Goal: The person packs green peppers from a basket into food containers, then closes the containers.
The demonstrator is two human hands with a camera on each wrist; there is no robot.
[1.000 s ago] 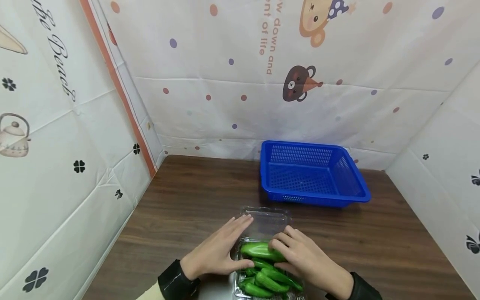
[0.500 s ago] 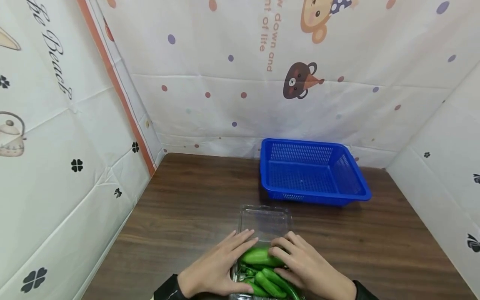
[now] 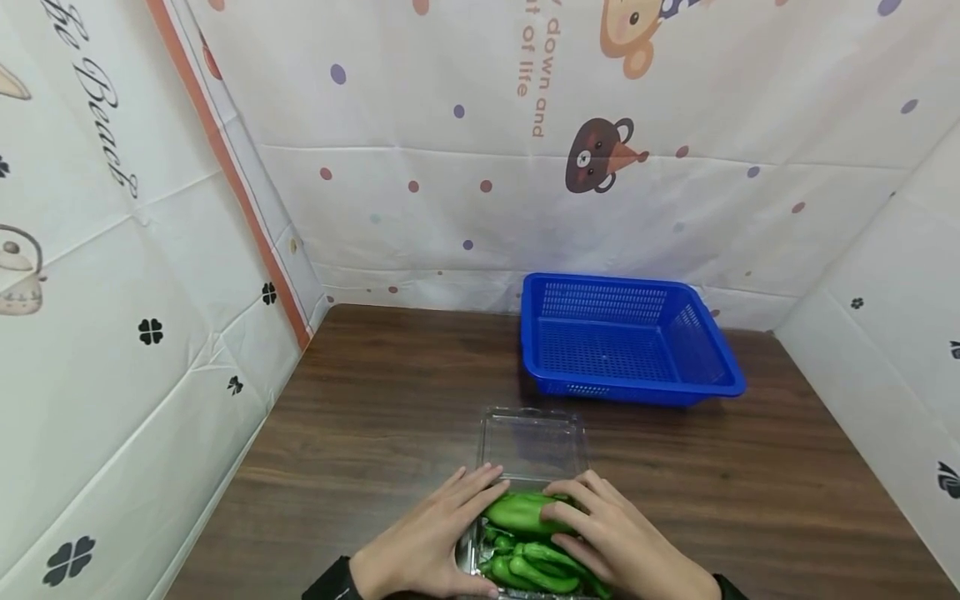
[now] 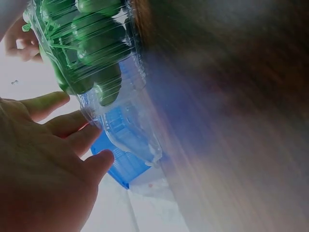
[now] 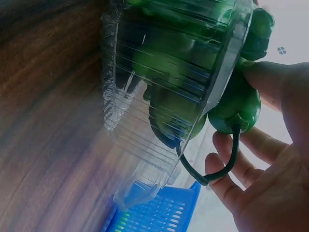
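The green peppers are lying in a clear plastic box at the near edge of the table, its lid folded open toward the blue basket. They look light, smooth and a little slippery, and the thin box seems flimsy, so the top pepper's thick middle looks the safest hold. The left hand is resting with straight fingers against the box's side, while the right hand is curling its fingers over the top pepper.
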